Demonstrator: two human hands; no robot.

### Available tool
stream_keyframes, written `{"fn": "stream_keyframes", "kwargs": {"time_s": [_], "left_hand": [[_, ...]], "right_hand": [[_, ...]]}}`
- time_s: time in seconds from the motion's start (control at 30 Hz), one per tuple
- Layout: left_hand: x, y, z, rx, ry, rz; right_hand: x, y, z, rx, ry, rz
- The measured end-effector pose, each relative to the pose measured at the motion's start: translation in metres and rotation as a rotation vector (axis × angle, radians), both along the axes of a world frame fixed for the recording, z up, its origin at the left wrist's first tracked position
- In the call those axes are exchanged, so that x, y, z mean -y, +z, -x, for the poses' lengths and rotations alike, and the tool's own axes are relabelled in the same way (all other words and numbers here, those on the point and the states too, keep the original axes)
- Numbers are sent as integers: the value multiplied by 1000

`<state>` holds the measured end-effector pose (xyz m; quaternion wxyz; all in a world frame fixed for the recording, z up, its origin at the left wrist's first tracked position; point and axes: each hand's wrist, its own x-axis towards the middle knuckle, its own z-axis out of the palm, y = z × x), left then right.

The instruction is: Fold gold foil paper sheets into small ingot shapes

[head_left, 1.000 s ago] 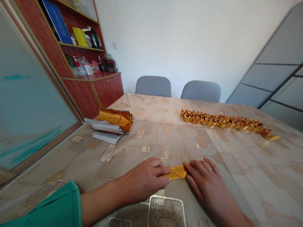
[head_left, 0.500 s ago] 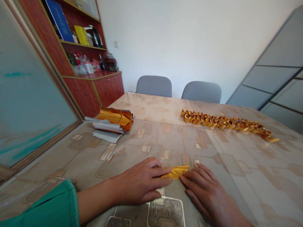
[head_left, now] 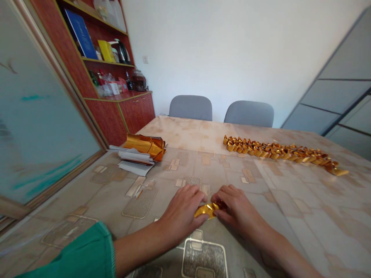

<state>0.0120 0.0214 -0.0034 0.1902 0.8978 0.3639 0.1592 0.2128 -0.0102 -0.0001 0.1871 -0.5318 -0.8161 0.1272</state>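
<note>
A small folded piece of gold foil paper point(head_left: 207, 210) is held between my two hands just above the patterned tablecloth. My left hand point(head_left: 185, 208) pinches its left end, thumb at the near side and fingers curled behind. At the other end my right hand point(head_left: 236, 206) grips it the same way, with its fingers covering that part. Folded gold foil pieces point(head_left: 275, 150) stand in rows at the far right of the table. On the left lies a rolled stack of gold foil sheets point(head_left: 146, 146) on white paper point(head_left: 136, 160).
The table point(head_left: 179, 133) has a patterned cover. Two grey chairs point(head_left: 190, 108) stand behind it against the wall. A red-brown cabinet point(head_left: 136, 112) with shelves holds a kettle point(head_left: 124, 52) and bottles. A framed glass panel point(head_left: 43, 116) borders the left.
The flat gold strip is now bent and lifted slightly. My hands have closed around its ends, the right one turning inward from lying flat. The view has shifted slightly.
</note>
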Motion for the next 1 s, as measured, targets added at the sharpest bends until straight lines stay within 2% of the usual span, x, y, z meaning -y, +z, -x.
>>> {"fn": "stream_keyframes", "kwargs": {"time_s": [0.17,0.43,0.6,0.77,0.87,1.0], "left_hand": [[1,-3,3,65,28,79],[6,-1,-1,363,-1,380],[8,0,0,500,21,467],[8,3,3,504,55,509],[6,4,5,495,70,550],[5,5,5,521,89,602]], "right_hand": [[-2,-7,0,-128,-8,13],[4,-2,5,-342,24,78],[8,7,8,-344,105,-51],[10,9,8,-334,117,-131],[8,6,0,-465,44,-59],[6,-1,-9,-741,-54,117]]}}
